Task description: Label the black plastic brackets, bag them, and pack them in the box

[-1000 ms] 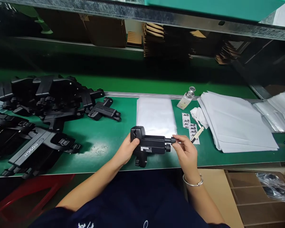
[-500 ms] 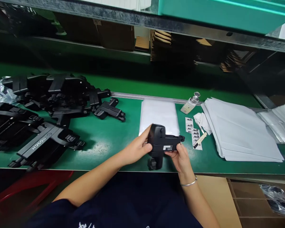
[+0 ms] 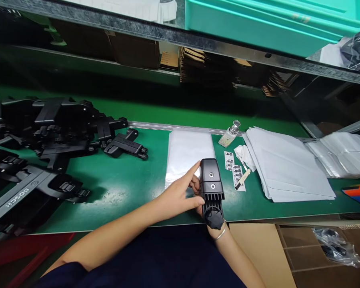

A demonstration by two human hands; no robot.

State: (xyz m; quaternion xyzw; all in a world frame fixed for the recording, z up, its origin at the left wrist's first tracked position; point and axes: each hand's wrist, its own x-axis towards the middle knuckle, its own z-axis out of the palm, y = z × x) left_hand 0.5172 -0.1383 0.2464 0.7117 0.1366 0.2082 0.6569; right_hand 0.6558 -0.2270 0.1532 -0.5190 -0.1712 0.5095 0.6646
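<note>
Both hands grip a matte black plastic bracket (image 3: 211,188) (ribbed, blocky, round knob nearest the body) above the smooth green surface (image 3: 123,184): left hand (image 3: 180,194) beside it, right hand (image 3: 202,210) mostly hidden beneath.

The clamp part (image 3: 211,188) is matte black with two small silver dots. The bench mat (image 3: 129,184) is deep green. The piled brackets (image 3: 48,128) are black, one lettered white. The paper stack (image 3: 285,164) is white, the bin (image 3: 273,18) teal.
</note>
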